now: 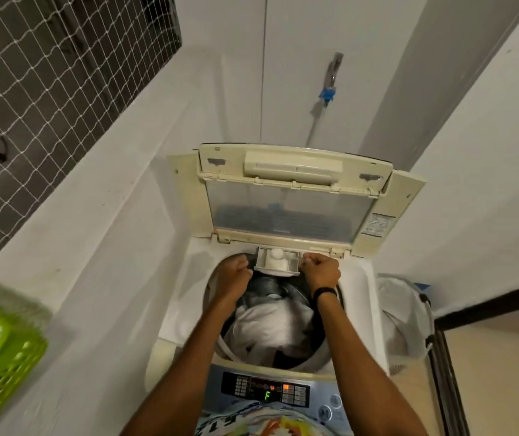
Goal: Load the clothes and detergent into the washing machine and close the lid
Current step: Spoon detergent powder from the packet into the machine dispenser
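Observation:
The top-loading washing machine (358, 278) stands open, its folded lid (283, 212) raised against the back wall. White clothes (270, 325) with a bit of dark fabric lie in the drum. At the drum's back rim the small white detergent drawer (278, 262) is pulled out, with a round white part inside it. My left hand (233, 273) has curled fingers and grips the drawer's left edge. My right hand (324, 270), a black band on its wrist, is curled on the drawer's right corner. What its fingertips pinch is hard to make out.
The control panel (267, 391) at the near edge shows a green "F". A green plastic basket (3, 369) sits on the ledge at the left. A white mesh hamper (406, 316) stands to the right of the machine. A tap with a blue fitting (327, 94) is on the wall behind.

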Action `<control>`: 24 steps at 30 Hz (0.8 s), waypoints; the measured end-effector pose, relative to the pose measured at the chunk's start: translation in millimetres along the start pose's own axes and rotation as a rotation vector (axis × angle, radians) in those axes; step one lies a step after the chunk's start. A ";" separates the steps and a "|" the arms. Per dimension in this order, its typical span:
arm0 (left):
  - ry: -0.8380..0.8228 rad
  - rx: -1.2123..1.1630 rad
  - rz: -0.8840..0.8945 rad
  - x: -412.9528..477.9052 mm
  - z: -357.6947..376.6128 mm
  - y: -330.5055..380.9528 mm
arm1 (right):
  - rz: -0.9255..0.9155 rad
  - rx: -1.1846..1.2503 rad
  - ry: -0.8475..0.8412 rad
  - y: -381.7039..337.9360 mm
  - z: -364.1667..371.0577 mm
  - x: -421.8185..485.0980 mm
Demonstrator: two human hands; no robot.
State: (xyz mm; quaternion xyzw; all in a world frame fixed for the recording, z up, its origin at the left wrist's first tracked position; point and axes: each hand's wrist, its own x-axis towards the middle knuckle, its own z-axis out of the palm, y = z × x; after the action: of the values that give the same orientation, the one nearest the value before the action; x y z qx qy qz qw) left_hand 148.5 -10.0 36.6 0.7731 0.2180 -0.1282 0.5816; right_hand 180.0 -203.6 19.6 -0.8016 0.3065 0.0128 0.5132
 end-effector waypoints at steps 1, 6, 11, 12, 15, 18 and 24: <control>-0.035 0.005 -0.023 3.4 5.5 -0.5 | -0.057 -0.021 0.014 2.0 3.0 -4.9; -0.134 0.057 -0.089 25.1 26.3 -11.9 | -0.286 -0.193 0.021 23.3 21.8 -11.8; -0.119 0.001 -0.125 25.5 31.9 -9.4 | -0.527 -0.211 0.085 32.1 25.8 -14.0; -0.128 -0.012 -0.126 25.8 33.5 -8.7 | -0.559 -0.199 0.088 33.0 25.9 -13.6; -0.132 -0.043 -0.112 23.7 35.4 -6.5 | -0.638 -0.201 0.114 37.0 27.1 -11.8; -0.129 -0.052 -0.105 22.4 35.8 -5.2 | -0.665 -0.188 0.108 43.0 29.9 -11.0; -0.132 -0.094 -0.103 22.8 36.6 -5.8 | -0.691 -0.241 0.069 47.1 34.9 -8.9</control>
State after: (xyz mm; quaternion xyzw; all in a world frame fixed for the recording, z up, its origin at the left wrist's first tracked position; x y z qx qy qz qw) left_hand 167.6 -39.3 10.8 0.7226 0.2245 -0.1980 0.6231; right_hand 159.3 -183.8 -32.3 -0.9124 0.0313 -0.1525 0.3786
